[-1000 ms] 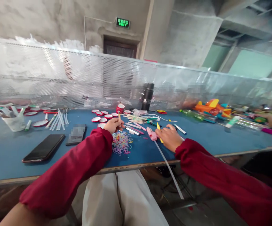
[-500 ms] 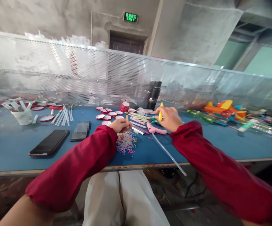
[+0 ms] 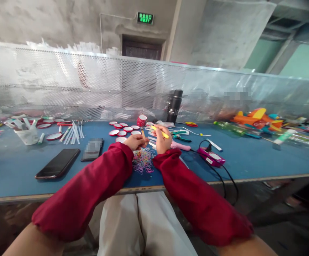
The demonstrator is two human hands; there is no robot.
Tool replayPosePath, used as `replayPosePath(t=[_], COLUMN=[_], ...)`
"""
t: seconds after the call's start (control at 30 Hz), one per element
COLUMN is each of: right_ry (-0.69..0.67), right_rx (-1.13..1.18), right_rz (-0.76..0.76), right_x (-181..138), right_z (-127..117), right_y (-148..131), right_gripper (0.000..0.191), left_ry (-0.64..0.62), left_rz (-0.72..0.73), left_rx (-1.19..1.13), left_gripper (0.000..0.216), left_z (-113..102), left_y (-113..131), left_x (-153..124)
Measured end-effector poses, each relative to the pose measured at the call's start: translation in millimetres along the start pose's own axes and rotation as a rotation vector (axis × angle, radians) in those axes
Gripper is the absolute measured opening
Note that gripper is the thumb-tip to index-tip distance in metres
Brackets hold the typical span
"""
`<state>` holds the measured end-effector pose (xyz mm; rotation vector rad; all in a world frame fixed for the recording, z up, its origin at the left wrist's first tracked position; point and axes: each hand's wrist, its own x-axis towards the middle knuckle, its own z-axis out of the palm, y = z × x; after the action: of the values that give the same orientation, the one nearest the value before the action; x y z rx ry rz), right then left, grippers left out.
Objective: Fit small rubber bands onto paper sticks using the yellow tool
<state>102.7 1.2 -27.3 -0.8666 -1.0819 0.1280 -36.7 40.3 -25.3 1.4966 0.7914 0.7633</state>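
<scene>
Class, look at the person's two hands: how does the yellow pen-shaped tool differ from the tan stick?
Colour: the yellow pen-shaped tool is bright yellow, while the tan stick is a dull tan.
Pose: the yellow pen-shaped tool slants well over, while the tan stick stands close to upright.
Holder: the right grip has the tool; the left grip has the stick.
Shared: both are slim and partly hidden by fingers.

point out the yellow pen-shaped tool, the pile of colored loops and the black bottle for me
Yellow pen-shaped tool (image 3: pixel 165 135): head view, on its right-hand end.
Pile of colored loops (image 3: pixel 143 161): head view, middle of the pile.
Black bottle (image 3: pixel 174 107): head view, middle of its side.
</scene>
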Motion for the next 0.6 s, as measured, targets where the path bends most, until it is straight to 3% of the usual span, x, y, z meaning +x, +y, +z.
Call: replayPosePath(t=[0.23,0.43,0.6], right_ry=[-0.067,-0.220,-0.201], right_rx=[-0.109,-0.282,-0.349], right_rz=[-0.075,-0.205,-0.290], right_x=[-11.3,-14.1,-16.1], right_z=[-6.4,-23.1,-26.6], right_y=[-3.1,1.4,-0.6], right_gripper=[0.010,0.006,0.006], left_ry=[-0.060,-0.087,-0.105], left_rz=[-0.040,-0.084,-0.095], left_rx=[-0.025,0.002,-0.011], left_gripper=[0.016,0.014,0.015], left_z=[4.5,7.7,9.7], left_y=[2.0,6.3,9.4], left_x=[-5.7,-8.8,-11.9])
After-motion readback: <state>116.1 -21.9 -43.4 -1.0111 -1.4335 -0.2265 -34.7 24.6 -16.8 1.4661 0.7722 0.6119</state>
